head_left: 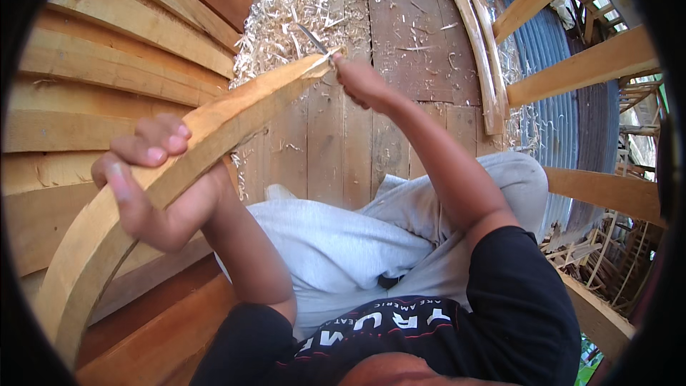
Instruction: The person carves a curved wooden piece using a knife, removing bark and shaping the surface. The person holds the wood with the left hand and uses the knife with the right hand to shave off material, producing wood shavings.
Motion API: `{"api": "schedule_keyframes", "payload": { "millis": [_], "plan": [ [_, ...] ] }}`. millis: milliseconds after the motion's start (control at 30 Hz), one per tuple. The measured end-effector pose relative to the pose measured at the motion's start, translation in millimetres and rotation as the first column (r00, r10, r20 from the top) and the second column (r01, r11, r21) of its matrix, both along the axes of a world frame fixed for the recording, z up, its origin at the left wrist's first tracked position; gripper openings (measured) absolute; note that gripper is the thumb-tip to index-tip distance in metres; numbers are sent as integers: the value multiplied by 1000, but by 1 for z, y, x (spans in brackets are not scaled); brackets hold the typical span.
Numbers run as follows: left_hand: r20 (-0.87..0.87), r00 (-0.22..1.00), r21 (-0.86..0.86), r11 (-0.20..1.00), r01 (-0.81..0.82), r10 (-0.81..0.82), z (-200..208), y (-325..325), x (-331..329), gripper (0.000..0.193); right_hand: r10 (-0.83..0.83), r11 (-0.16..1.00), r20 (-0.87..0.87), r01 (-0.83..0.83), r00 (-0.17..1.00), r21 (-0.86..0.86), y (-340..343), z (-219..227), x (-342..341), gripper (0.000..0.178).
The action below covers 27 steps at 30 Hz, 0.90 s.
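Note:
A long squared wooden beam (239, 111) runs from the lower left up to the middle of the view, its edges bent by the lens. My left hand (161, 179) is wrapped round it, fingers over the top face and the palm beneath. Near the beam's far end my right hand (361, 84) is closed on the handle of a knife, the handle mostly hidden in the fist. The knife's narrow blade (312, 38) points up and to the left, just past the beam's end. Pale, freshly cut wood shows at that tip.
Curled wood shavings (286, 18) lie heaped on the plank floor (407, 36) beyond the beam. Stacked boards (121, 64) rise along the left. On the right are a long pale pole (477, 43), wooden rails (579, 71) and blue corrugated sheeting (547, 121). My crossed legs (343, 236) are below.

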<state>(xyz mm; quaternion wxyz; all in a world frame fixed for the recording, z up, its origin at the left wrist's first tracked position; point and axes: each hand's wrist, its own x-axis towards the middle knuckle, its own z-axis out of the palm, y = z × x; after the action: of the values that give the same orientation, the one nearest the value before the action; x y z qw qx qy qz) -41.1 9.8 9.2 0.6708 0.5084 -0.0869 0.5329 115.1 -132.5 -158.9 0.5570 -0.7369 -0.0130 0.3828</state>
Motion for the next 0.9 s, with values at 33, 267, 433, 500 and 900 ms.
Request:
{"api": "schedule_keyframes", "payload": {
  "millis": [33, 267, 433, 500, 900],
  "plan": [
    [2, 1000, -7, 1000, 3, -3, -1, -1, 1, 12, -25, 999, -3, 25, 1000, -48, -4, -9, 7, 47],
    [10, 1000, 3, 1000, 4, -4, -2, 0, 2, 13, -41, 999, -119, 38, 992, -32, -9, -18, 16, 51],
    [1, 1000, -2, 1000, 4, -4, -1, 0, -1, 12, 163, 983, -159, -147, 974, 107, -6, 17, 3, 49],
    [21, 999, -18, 999, 29, -29, -1, 0, 2, 12, 127, 992, -172, -130, 977, -4, -5, 19, 15, 47],
    [50, 977, 197, 961, 195, -208, -4, 16, 2, 12, 186, 981, -9, -185, 982, 64, -1, 42, -3, 49]
  ]
}}
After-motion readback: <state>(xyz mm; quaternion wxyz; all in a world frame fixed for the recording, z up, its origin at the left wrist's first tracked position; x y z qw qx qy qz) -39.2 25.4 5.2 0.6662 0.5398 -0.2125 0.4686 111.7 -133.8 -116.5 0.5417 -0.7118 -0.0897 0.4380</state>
